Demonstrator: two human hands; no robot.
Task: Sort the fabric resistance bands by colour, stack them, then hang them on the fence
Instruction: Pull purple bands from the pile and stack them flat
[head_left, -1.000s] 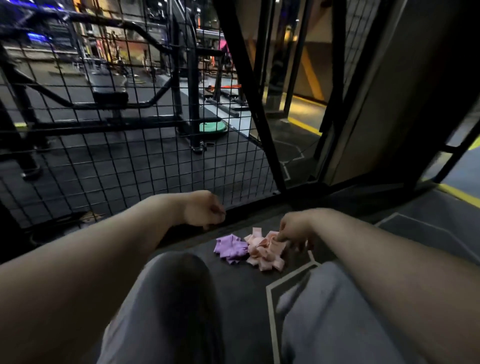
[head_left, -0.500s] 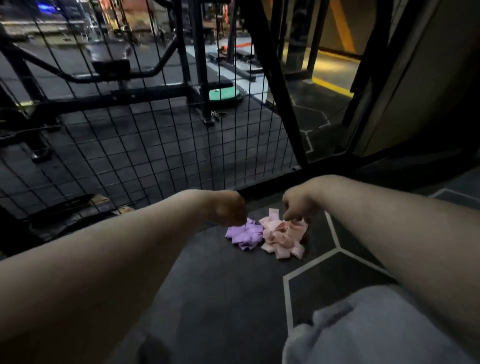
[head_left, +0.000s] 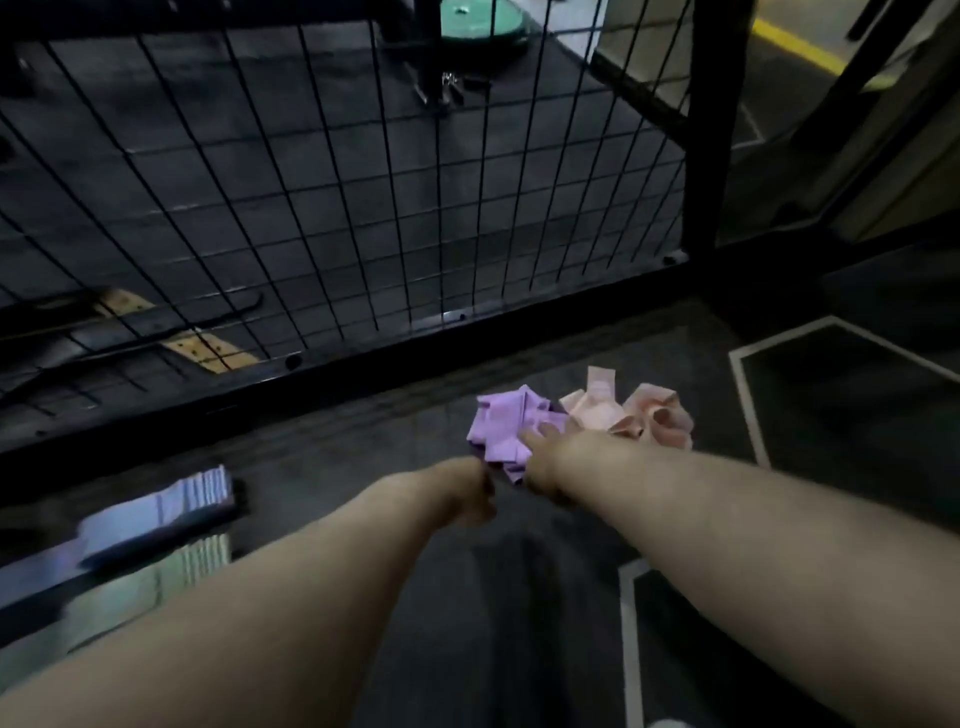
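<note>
Your right hand (head_left: 540, 465) gripping the purple bands (head_left: 498, 423), pink bands (head_left: 623, 415) touching them at 3 o'clock, your left hand (head_left: 467, 493) curled at 7 o'clock, hold unclear

head camera: one wide-angle view, pitched forward and down

mounted at head height above the wearer's arms: left forearm (head_left: 311, 597) enters from the lower left, right forearm (head_left: 727, 519) from the lower right, both meeting near mid-frame. the axis tilts steeply onto the dark floor (head_left: 363, 457), close in, with the purple bands (head_left: 501, 426) and pink bands (head_left: 597, 410) just right of centre. the fence (head_left: 709, 156) fills the upper half, faced obliquely, its base rail climbing left to right. one view only is supplied.
</note>
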